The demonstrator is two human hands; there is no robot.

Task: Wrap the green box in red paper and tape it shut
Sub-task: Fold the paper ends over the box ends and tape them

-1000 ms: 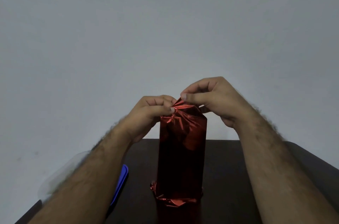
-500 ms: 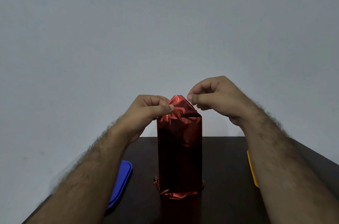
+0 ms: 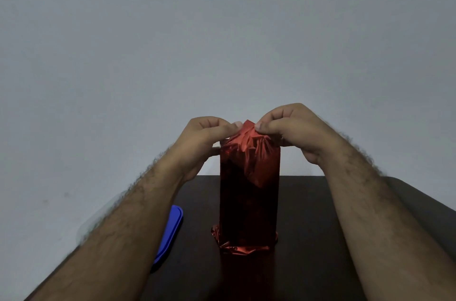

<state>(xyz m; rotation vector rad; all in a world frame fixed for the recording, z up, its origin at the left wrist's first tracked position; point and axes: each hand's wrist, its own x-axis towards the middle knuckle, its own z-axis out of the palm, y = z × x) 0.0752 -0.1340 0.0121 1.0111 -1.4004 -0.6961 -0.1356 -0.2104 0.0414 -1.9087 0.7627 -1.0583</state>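
Dark table (image 3: 320, 226) — both hands pinch upright red paper (image 3: 249, 202) top.

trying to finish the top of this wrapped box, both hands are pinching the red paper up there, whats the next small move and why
Probably fold the pinched peak down flat onto the top. The left hand and right hand both pinch the red paper where it stands up crumpled above the upright box, and no tape shows there. The bottom end already looks folded under on the table. Flattening first would give tape a surface.
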